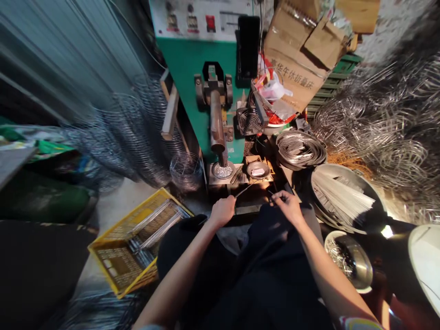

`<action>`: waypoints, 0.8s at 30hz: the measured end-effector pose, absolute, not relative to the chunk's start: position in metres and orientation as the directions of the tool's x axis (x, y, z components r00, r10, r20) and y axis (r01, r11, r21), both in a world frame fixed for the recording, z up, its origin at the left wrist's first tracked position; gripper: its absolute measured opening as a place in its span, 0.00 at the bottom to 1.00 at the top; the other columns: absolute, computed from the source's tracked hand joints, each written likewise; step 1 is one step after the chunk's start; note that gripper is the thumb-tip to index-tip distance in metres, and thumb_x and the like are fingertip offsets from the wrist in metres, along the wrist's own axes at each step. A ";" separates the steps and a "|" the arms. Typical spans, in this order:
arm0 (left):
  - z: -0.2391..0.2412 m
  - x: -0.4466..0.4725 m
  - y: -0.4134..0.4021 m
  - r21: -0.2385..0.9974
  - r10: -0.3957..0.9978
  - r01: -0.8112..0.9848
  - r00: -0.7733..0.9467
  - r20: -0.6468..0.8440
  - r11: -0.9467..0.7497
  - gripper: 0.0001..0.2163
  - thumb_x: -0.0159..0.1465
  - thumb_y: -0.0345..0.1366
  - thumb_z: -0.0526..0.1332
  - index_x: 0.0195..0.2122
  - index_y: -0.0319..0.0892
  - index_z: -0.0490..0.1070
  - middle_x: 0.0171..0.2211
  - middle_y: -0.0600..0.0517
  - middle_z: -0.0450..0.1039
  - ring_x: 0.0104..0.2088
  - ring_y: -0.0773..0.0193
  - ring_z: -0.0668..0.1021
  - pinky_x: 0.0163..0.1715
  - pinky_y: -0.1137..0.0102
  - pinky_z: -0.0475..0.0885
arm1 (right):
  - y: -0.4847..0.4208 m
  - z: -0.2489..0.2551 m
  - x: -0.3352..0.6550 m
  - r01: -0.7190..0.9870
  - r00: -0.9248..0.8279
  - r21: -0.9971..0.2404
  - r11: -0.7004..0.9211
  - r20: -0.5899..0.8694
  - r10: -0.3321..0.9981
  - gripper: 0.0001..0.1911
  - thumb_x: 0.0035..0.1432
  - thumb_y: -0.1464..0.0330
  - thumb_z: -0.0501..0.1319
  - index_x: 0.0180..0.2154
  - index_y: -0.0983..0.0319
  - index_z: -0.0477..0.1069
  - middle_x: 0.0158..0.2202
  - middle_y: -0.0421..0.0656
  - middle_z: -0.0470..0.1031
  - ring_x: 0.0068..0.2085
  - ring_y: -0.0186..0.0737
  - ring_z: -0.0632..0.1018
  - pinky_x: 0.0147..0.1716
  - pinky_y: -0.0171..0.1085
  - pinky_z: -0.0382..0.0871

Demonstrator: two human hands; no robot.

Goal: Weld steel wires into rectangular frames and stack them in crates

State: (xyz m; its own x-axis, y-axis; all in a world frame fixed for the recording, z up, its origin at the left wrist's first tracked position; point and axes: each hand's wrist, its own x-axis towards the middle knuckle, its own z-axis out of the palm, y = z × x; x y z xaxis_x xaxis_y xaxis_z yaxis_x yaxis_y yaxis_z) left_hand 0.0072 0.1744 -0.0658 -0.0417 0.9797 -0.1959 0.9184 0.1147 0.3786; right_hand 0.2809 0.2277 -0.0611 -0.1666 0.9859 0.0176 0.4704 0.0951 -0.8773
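Centre frame — my left hand (223,211) gripping a thin rod (244,189)
My right hand (288,206) is curled — on what, I can't tell.

head view: above and behind the fingers (231,203) | faces forward, down | near, forearms (193,256) included | green machine (187,59) beyond fingers

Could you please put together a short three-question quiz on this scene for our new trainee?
1. True or false: the yellow crate lies to the left of the left hand.

2. What does the left hand hold?
A) a plastic bag
B) a thin rod-like piece
C) a cardboard flap

3. Fill the gap: the basin of flat metal strips is nearer the ____ hand.

Key: 1. True. 2. B. 3. Right hand.
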 end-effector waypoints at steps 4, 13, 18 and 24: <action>-0.061 -0.001 0.136 0.447 0.990 0.887 -0.067 -0.125 0.117 0.16 0.73 0.38 0.44 0.38 0.42 0.70 0.29 0.47 0.77 0.34 0.57 0.81 0.33 0.69 0.68 | 0.224 -0.075 0.228 0.035 -0.152 -0.972 -0.232 -0.235 0.960 0.20 0.48 0.51 0.68 0.29 0.61 0.72 0.27 0.44 0.77 0.26 0.38 0.76 0.22 0.34 0.69; -0.056 0.014 0.085 0.852 0.900 0.522 -0.353 0.257 -0.038 0.13 0.71 0.37 0.49 0.34 0.42 0.71 0.25 0.53 0.71 0.24 0.66 0.73 0.26 0.73 0.64 | 0.209 -0.054 0.123 -0.234 -0.205 -0.934 -0.270 -0.224 0.953 0.19 0.53 0.54 0.67 0.26 0.61 0.67 0.21 0.35 0.67 0.20 0.27 0.64 0.17 0.28 0.55; -0.050 0.007 0.085 0.876 0.878 0.481 -0.398 0.266 -0.047 0.13 0.71 0.36 0.49 0.32 0.42 0.69 0.25 0.53 0.70 0.25 0.65 0.73 0.28 0.72 0.65 | 0.206 -0.038 0.101 -0.314 -0.220 -0.916 -0.251 -0.187 0.957 0.16 0.53 0.57 0.67 0.27 0.61 0.66 0.21 0.34 0.66 0.20 0.27 0.63 0.18 0.29 0.54; -0.046 -0.002 0.089 0.877 0.875 0.479 -0.436 0.212 0.026 0.14 0.72 0.38 0.47 0.31 0.44 0.67 0.25 0.53 0.69 0.26 0.64 0.73 0.28 0.71 0.64 | 0.210 -0.034 0.080 -0.382 -0.230 -0.895 -0.230 -0.149 0.962 0.15 0.51 0.59 0.68 0.27 0.60 0.65 0.21 0.34 0.64 0.20 0.28 0.61 0.18 0.29 0.52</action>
State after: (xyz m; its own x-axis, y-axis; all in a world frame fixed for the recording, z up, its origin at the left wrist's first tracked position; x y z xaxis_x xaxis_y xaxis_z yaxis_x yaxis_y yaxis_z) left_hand -0.0017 0.0890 -0.0464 -0.4358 0.8747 0.2123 0.4792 0.0258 0.8773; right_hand 0.0801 0.2099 -0.0336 -0.2296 0.9619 -0.1486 -0.3823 -0.2295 -0.8951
